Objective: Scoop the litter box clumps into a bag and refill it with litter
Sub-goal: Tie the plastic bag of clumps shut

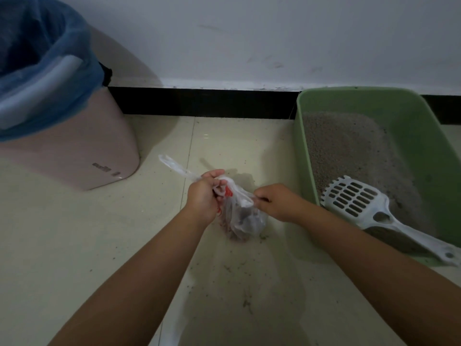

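I have the small clear plastic bag (pixel 243 218) on the tiled floor (pixel 74 245) at the centre of the frame, its bottom lumpy with grey clumps, so the scooping looks done. My left hand (pixel 203 193) is curled tight around one twisted handle, whose loose end sticks out toward the upper left; my right hand (pixel 273 202) pinches the other handle between thumb and fingers and draws it to the right. I hold the two apart like this because I judge I am tying the neck closed, so nothing spills when the bag is lifted.

The green litter box (pixel 303 146) sits in the right half of the frame against the black skirting, just beside my right hand. The grey litter (pixel 349 151) in it lies thin, sloped toward the far end, so the refill seems not yet done. The white slotted scoop (pixel 354 198) lies inside, its head on the litter and its handle over the near rim, parked where it drips nowhere else.

At the upper left stands a pink bin (pixel 82 146) lined with a blue bag (pixel 62 58), mouth open, a likely home for the tied bag. Stray grains dot the floor near me.
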A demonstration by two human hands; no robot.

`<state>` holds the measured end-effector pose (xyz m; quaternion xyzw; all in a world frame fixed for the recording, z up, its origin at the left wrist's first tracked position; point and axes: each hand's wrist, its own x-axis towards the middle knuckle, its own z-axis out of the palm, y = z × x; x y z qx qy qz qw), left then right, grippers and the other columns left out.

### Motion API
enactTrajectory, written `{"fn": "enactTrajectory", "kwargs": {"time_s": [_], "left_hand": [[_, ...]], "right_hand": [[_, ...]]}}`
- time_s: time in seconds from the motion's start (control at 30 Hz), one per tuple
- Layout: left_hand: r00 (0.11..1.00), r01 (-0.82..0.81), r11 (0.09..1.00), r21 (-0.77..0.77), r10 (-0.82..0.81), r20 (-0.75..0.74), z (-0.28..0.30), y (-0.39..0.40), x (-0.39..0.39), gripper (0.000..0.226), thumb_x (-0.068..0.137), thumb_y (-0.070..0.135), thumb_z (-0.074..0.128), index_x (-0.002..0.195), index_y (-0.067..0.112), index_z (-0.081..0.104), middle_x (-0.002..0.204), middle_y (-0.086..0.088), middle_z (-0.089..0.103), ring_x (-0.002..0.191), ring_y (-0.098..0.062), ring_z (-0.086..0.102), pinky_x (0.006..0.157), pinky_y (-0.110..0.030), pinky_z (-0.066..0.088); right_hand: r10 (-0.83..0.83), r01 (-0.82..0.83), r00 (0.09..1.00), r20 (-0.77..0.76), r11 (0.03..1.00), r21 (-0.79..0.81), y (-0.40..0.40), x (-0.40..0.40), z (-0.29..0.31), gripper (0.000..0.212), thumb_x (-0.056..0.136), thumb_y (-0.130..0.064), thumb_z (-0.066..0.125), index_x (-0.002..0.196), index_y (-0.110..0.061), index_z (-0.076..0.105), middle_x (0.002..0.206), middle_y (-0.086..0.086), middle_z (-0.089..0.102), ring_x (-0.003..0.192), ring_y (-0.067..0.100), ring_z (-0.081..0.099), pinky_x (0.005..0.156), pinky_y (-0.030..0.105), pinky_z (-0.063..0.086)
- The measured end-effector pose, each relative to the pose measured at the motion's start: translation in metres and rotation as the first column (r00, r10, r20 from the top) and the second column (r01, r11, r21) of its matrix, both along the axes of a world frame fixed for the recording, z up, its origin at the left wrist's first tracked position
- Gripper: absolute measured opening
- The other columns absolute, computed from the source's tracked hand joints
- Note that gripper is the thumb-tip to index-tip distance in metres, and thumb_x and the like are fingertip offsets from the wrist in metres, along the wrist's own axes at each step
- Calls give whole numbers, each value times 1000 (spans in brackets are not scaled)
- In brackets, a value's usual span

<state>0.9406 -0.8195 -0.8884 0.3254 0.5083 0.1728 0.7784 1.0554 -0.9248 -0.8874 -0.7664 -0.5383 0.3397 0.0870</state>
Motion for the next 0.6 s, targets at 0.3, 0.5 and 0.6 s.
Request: {"fn": "enactTrajectory", "kwargs": {"time_s": [0.3,0.5,0.6], "left_hand": [[972,-210,970,-125,221,79,5,-2,1,34,93,-9,26,86,9,54,86,-8,54,71,-17,51,63,-24,43],[980,-45,998,-53,55,192,1,-1,-8,34,94,-9,33,120,9,46,107,-10,57,80,-17,58,62,-21,54],[983,180,964,196,-170,-64,-8,-1,-14,28,91,-9,41,113,5,51,92,-6,58,81,-21,57,58,-19,51]], "right_hand": [[-10,10,1000,-9,1000,28,-1,-4,0,31,96,-16,44,66,-14,53,60,1,40,73,16,43,52,21,27],[-22,22,1000,2,1000,-2,-8,-3,0,36,95,-16,46,59,-16,44,56,-1,37,63,16,39,54,28,26],[67,-65,997,40,997,-38,-12,-5,0,26,95,-18,45,77,-8,61,65,6,49,71,20,45,57,29,25]]}}
